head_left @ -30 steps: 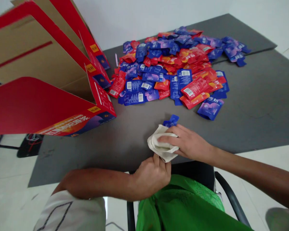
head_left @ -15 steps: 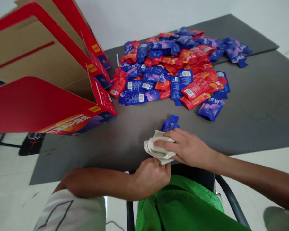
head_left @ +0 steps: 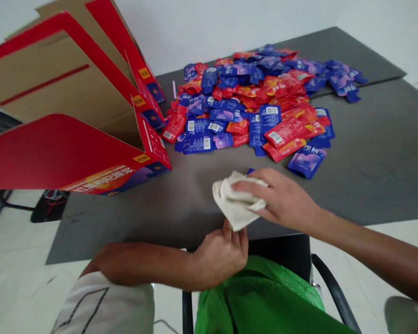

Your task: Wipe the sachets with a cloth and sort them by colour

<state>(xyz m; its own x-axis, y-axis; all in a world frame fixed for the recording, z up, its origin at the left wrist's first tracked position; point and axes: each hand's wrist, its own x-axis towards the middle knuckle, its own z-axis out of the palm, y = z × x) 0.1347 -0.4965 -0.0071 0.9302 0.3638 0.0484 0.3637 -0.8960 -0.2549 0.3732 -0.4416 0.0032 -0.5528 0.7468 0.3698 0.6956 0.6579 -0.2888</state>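
A folded off-white cloth (head_left: pixel 237 199) is gripped in my right hand (head_left: pixel 285 197), over the near part of the table. Behind the cloth and fingers only a small blue corner of a pouch (head_left: pixel 251 170) shows; the rest of that pouch is hidden. Just below the cloth, at the table's front edge, my left hand (head_left: pixel 223 255) is closed with its fingers curled. Its fingertips reach the cloth's lower corner, and whatever they may hold is hidden.
A wide heap of red and blue pouches (head_left: pixel 244 93) lies across the back of the grey table (head_left: pixel 369 181). Open red cardboard boxes (head_left: pixel 66 153) stand on the left. A thin pale stick (head_left: pixel 174 89) lies behind the heap's left end. A green garment (head_left: pixel 257 297) covers my lap.
My right hand has moved the cloth slightly up and away from my left hand, now covering most of the blue pouch. The left hand stays nearly in place. The view has shifted slightly.
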